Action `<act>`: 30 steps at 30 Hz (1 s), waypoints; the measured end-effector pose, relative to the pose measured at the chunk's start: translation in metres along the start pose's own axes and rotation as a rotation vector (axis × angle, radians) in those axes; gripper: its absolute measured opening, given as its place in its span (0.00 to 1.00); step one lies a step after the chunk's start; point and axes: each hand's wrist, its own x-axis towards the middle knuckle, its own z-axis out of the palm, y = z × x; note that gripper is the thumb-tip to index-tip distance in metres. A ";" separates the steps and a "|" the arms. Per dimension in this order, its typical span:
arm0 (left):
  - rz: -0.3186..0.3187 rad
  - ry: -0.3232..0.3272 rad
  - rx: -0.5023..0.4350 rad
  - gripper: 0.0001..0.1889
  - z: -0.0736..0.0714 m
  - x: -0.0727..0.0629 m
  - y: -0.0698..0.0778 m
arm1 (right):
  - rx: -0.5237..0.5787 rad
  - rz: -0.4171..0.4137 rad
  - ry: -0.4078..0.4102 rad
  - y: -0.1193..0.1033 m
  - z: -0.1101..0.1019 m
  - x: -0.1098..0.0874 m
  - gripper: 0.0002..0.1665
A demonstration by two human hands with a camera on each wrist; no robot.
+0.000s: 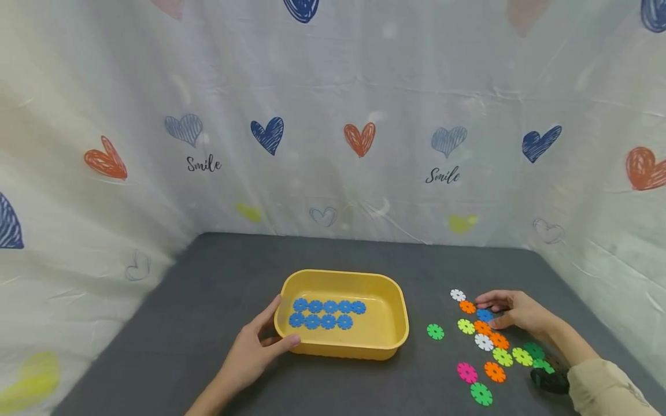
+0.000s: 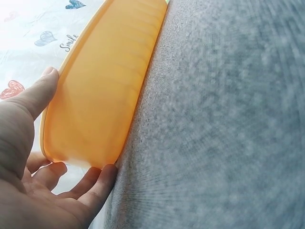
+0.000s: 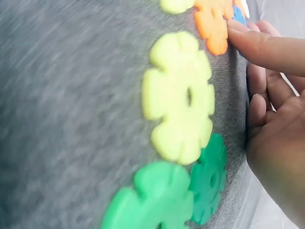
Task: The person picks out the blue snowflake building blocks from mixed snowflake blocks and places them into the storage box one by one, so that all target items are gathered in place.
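Observation:
My left hand (image 1: pixel 247 349) holds the left end of a yellow plastic basin (image 1: pixel 340 351), its thumb at the near corner and its fingers along the side wall. Inside lie two rows of blue notched flower-shaped discs (image 1: pixel 328 321). On the right, my right hand (image 1: pixel 520 315) is over a loose blue disc (image 1: pixel 484 315), with thumb and fingertips spread about it. An orange disc (image 3: pixel 213 24) is beside the thumb in the right wrist view. Whether the thumb touches either disc is unclear.
Loose discs in white, orange, yellow-green (image 1: pixel 502 357), green (image 1: pixel 481 394) and pink (image 1: pixel 467 372) lie right of the basin on the dark grey table (image 1: pixel 234 260). A black object (image 1: pixel 550 381) sits near the right forearm. A heart-printed curtain (image 1: pixel 322 179) hangs behind.

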 end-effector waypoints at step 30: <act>0.012 0.010 -0.019 0.48 0.001 0.000 0.000 | -0.139 -0.030 0.101 0.000 0.003 -0.007 0.24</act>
